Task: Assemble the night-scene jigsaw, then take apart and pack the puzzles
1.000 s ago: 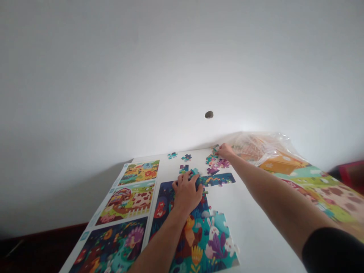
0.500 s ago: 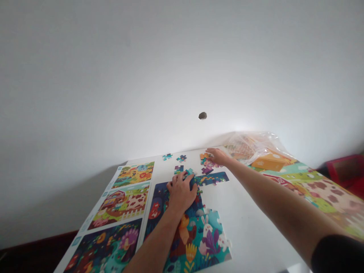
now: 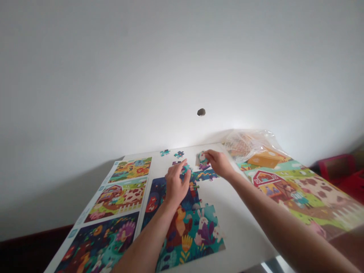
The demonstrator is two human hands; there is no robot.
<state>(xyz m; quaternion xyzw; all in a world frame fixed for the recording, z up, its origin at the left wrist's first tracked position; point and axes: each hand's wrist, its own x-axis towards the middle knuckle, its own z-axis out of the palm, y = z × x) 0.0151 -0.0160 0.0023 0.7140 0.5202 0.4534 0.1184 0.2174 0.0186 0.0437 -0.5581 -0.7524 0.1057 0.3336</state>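
Note:
A partly joined jigsaw puzzle with rabbits, a bear and plants on dark blue and teal lies on the white table. My left hand is over its upper part, thumb and forefinger apart, with nothing gripped. A teal puzzle piece shows just beyond those fingers. Farther back, my right hand pinches a teal and white puzzle piece at its edge, over a small group of loose pieces. A joined dark blue strip extends right from the puzzle's top.
Two loose pieces lie near the wall. Along the left is a sheet with three printed pictures. To the right stand a clear plastic bag, an orange box and a farm-picture board.
My left hand has lifted slightly, its forefinger now stretched out. My right hand has turned and now holds a teal and white piece where orange and pink pieces showed before.

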